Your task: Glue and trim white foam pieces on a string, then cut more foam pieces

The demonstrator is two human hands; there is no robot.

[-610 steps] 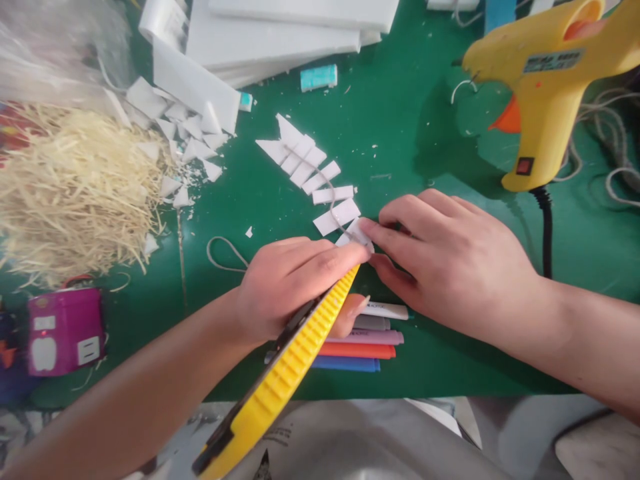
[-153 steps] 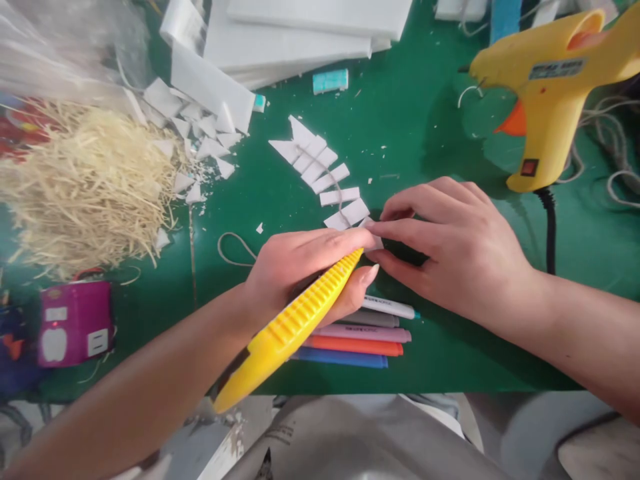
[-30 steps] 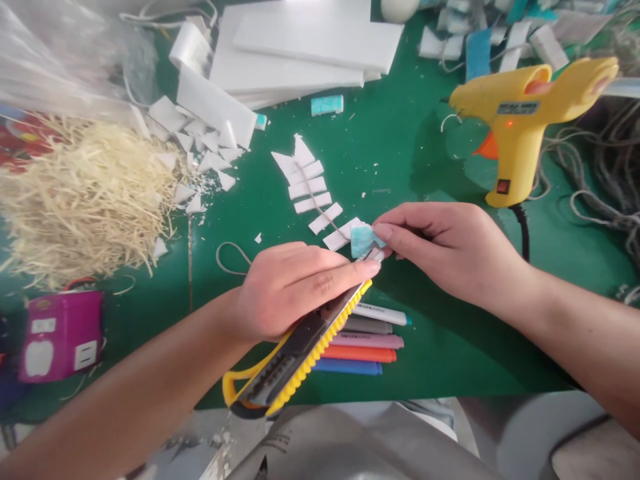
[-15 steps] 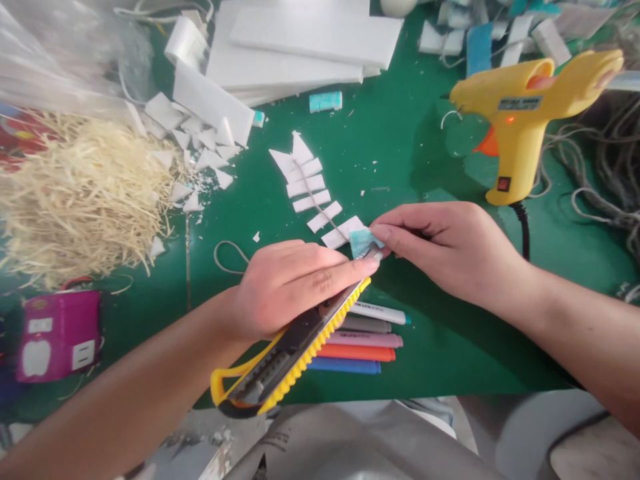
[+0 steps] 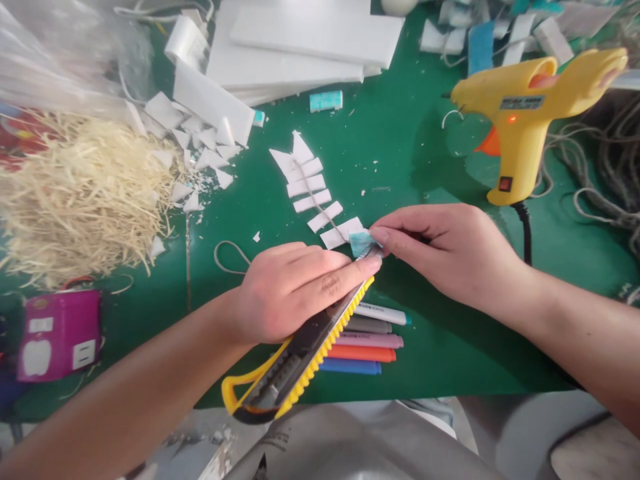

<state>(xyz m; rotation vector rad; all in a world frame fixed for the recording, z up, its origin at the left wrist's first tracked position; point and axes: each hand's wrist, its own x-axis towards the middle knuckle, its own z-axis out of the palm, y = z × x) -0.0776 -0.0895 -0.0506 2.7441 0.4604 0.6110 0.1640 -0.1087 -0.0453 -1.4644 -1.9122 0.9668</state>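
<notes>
A yellow and black utility knife point(image 5: 300, 360) is gripped in my left hand point(image 5: 295, 290), its handle slanting down to the left. Its blade end meets a small light-blue piece point(image 5: 361, 243) at the end of a string of white strips. My right hand point(image 5: 445, 250) pinches that blue piece from the right side between thumb and forefinger. Beyond it on the green table lie the white foam strips point(image 5: 313, 193), spaced along a grey cord like a fish skeleton. The exact contact of blade and piece is partly hidden by my left fingers.
Several markers point(image 5: 370, 340) lie just below my hands. A yellow glue gun point(image 5: 523, 120) stands at the right, its light on. White foam sheets point(image 5: 310, 40) are stacked at the back. Straw point(image 5: 85, 193), foam scraps point(image 5: 200, 140) and a magenta box point(image 5: 60, 337) occupy the left.
My left hand and the utility knife have shifted slightly to the right, the handle's rear end most visibly. My right hand keeps its pinch and has barely moved.
</notes>
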